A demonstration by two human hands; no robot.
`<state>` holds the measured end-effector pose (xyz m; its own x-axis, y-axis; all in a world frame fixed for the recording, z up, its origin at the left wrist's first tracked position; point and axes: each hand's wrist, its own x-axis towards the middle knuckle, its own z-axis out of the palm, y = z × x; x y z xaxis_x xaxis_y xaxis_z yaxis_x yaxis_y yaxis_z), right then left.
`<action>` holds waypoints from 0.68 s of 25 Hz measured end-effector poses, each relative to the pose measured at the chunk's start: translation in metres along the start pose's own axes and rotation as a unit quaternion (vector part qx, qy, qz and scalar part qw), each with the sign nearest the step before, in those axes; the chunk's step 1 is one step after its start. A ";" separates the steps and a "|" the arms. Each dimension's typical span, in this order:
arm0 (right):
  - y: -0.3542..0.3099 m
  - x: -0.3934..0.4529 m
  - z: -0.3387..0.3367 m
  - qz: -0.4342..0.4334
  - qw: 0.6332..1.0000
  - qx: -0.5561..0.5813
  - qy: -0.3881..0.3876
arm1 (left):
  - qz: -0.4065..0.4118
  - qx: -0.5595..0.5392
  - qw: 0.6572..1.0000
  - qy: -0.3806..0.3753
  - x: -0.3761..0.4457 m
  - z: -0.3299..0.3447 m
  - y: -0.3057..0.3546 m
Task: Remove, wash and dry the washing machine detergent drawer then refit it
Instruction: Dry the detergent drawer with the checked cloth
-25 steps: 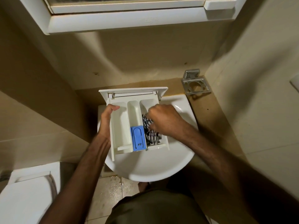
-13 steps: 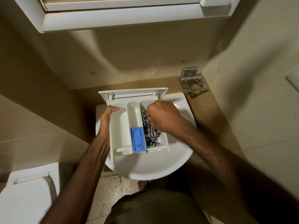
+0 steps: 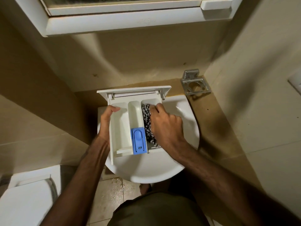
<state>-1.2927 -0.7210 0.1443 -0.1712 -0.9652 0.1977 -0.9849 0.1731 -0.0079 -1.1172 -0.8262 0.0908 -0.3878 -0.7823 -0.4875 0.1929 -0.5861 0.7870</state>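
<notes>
The white detergent drawer (image 3: 121, 126) is held above the white washbasin (image 3: 153, 170), front panel away from me. It has three compartments and a blue siphon cap (image 3: 139, 141) at the near end of the middle one. My left hand (image 3: 106, 123) grips the drawer's left wall, thumb hooked over the edge. My right hand (image 3: 164, 126) presses a black-and-white checked cloth (image 3: 147, 119) into the right compartment, fingers near its far end. Most of that compartment is hidden by my hand and the cloth.
A metal holder (image 3: 194, 84) is fixed to the wall at the back right of the basin. A white cabinet (image 3: 123, 17) hangs overhead. A toilet (image 3: 24, 201) stands at the lower left. Beige walls close in on both sides; the tiled floor (image 3: 112, 196) looks wet.
My right hand has pushed the cloth from the near part of the right compartment toward its far end. My left hand keeps the same hold on the drawer.
</notes>
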 end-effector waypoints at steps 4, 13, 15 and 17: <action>-0.002 -0.001 0.000 0.024 0.999 0.014 -0.018 | 0.008 -0.036 0.999 -0.023 -0.003 0.008 -0.007; 0.019 -0.014 0.012 0.045 0.982 0.162 -0.082 | 0.042 -0.011 0.999 0.010 -0.006 0.013 -0.010; 0.030 -0.017 0.008 0.069 0.963 0.235 -0.111 | 0.045 -0.001 0.999 0.007 -0.008 0.012 -0.011; 0.035 -0.024 0.000 0.092 0.954 0.273 -0.084 | 0.047 -0.003 0.999 0.005 -0.011 0.014 -0.010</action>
<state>-1.3234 -0.6920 0.1389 -0.3001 -0.9538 -0.0152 -0.7966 0.2594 -0.5460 -1.1272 -0.8091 0.0932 -0.3581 -0.8357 -0.4163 0.2325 -0.5117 0.8271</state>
